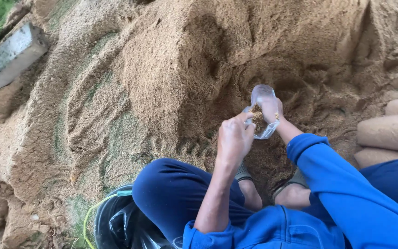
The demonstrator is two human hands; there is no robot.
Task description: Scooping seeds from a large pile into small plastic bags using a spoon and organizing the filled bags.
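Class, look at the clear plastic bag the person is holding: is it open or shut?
Open. The bag has its mouth held apart between the left hand and right hand, with sawdust visible inside.

Two hands, one clear bag, one black bucket, three filled cylinders.

Left hand pinching clear plastic bag, right hand scooping sawdust in, sawdust pile, black bucket

Clear bag between both hands, over the sawdust heap — bucket lower left, beside the knee.
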